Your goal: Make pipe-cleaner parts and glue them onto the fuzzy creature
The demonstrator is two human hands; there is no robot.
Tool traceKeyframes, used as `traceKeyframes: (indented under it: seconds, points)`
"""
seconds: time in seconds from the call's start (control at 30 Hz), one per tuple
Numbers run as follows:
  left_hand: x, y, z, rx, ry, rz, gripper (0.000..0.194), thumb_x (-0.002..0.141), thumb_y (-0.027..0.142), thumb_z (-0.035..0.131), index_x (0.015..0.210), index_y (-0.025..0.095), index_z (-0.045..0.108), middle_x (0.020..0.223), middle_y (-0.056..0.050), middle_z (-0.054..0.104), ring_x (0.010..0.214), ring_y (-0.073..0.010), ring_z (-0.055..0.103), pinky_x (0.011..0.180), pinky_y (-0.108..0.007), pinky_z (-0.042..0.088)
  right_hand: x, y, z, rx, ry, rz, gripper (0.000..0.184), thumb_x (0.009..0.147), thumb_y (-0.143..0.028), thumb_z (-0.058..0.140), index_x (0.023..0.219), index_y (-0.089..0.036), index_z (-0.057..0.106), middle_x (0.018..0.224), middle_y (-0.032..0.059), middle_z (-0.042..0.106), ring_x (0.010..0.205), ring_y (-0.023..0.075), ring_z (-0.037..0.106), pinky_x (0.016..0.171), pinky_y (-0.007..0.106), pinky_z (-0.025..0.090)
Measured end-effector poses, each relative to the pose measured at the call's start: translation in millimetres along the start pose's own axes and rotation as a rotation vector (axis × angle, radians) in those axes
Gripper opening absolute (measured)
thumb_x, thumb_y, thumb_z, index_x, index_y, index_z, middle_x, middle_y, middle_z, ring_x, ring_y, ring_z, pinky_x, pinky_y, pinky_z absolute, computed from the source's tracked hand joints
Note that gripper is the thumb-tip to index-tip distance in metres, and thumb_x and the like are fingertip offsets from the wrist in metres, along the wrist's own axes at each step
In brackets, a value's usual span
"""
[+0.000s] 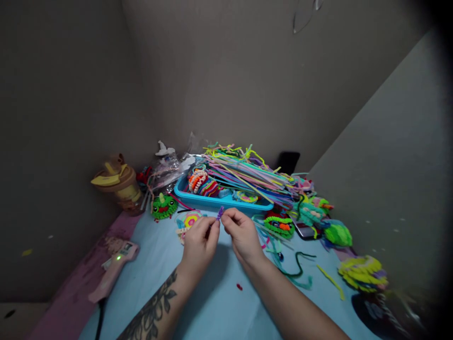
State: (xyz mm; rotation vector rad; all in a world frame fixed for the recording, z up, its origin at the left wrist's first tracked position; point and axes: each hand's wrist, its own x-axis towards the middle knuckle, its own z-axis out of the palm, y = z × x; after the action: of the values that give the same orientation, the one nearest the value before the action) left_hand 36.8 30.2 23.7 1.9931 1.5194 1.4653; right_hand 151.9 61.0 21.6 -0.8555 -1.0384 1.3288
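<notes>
A short twisted piece of purple pipe cleaner (220, 212) stands up between my fingertips, above the middle of the blue table covering. My left hand (200, 237) pinches its lower part between thumb and fingers. From the other side, my right hand (245, 234) closes thumb and forefinger at its edge; the exact grip is partly hidden. Just behind my left hand lies a round pink, yellow and white pipe-cleaner piece (191, 218). A small red bit (239, 286) rests on the blue covering (219, 302) between my forearms.
Behind my hands, a blue tray (219, 203) holds a heap of coloured pipe cleaners (244, 170). On the left are a pink corded tool (115, 269) with a green light, a lidded cup (123, 186) and a green figure (164, 206). Finished-looking pieces (364, 273) and loose strands (299, 269) lie right.
</notes>
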Motion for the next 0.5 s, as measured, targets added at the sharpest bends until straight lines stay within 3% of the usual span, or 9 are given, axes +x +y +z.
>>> traceKeyframes:
  seconds: [0.2, 0.4, 0.5]
  points:
    - [2.7, 3.5, -0.4, -0.243, -0.049, -0.214, 0.015, 0.085, 0.024, 0.051, 0.078, 0.016, 0.062, 0.067, 0.000, 0.058, 0.062, -0.0119, 0.051, 0.057, -0.022, 0.038, 1.1, 2.2, -1.3, 0.028, -0.024, 0.012, 0.012, 0.071, -0.027, 0.069, 0.065, -0.019, 0.063, 0.064, -0.0040, 0.048, 0.057, 0.0095, 0.038, 0.054, 0.024, 0.031]
    - [3.7, 3.1, 2.9, -0.753, -0.169, -0.561, 0.025, 0.081, 0.036, 0.057, 0.068, 0.015, 0.057, 0.052, 0.005, 0.044, 0.044, -0.0054, 0.035, 0.042, -0.018, 0.025, 1.7, -1.9, -2.6, 0.111, -0.090, 0.052, 0.021, 0.071, -0.031, 0.071, 0.061, -0.017, 0.059, 0.061, -0.0045, 0.043, 0.054, 0.0086, 0.034, 0.050, 0.023, 0.027]
    - [6.4, 7.5, 1.8, -1.012, -0.230, -0.715, 0.026, 0.075, 0.037, 0.062, 0.067, 0.015, 0.053, 0.052, 0.006, 0.045, 0.039, -0.0018, 0.029, 0.038, -0.016, 0.018, 2.2, -3.5, -3.3, 0.134, -0.131, 0.051, 0.025, 0.070, -0.035, 0.072, 0.059, -0.017, 0.057, 0.063, -0.0036, 0.043, 0.055, 0.0091, 0.035, 0.051, 0.023, 0.029]
